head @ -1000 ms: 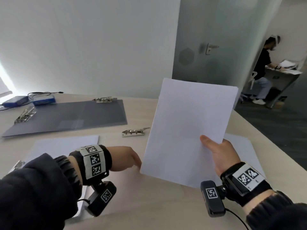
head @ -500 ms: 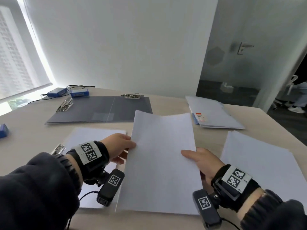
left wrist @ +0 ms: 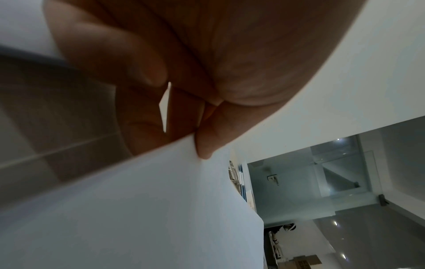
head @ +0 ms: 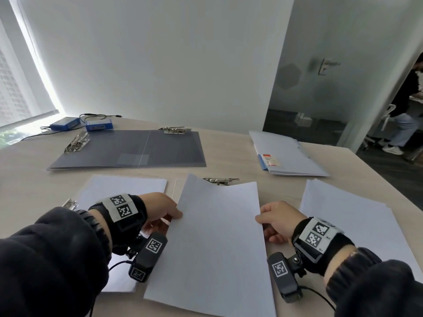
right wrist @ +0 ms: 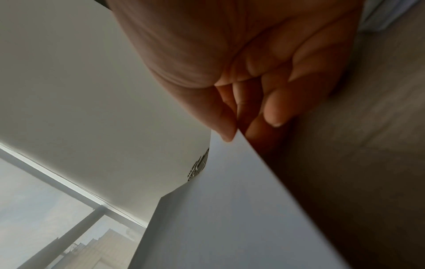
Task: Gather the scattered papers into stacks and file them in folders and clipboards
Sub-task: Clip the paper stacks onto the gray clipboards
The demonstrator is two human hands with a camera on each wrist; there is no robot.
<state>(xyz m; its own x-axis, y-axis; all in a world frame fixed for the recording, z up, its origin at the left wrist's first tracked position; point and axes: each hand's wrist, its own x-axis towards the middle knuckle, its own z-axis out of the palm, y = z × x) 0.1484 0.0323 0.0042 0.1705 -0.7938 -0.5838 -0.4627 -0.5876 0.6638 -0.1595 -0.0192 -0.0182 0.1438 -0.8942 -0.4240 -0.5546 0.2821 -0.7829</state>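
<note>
A white paper stack [head: 217,243] hangs low over the table in front of me, held by both hands. My left hand [head: 160,211] pinches its left edge, thumb on top, fingers beneath; the left wrist view shows the thumb [left wrist: 207,145] on the paper [left wrist: 138,209]. My right hand [head: 277,219] pinches the right edge, and its thumb [right wrist: 225,127] lies on the sheet [right wrist: 230,218]. A metal clip [head: 220,180] peeks out beyond the stack's far edge. More white paper [head: 119,191] lies at the left and another sheaf [head: 357,225] at the right.
An open dark grey folder [head: 137,149] with two metal clips lies at the back. A pale blue folder [head: 290,156] sits at the back right. Two blue devices [head: 66,124] with cables rest near the window. A person sits beyond the doorway at the right.
The paper stack came down from upright in my right hand to nearly flat over the table. My left hand took hold of its left edge.
</note>
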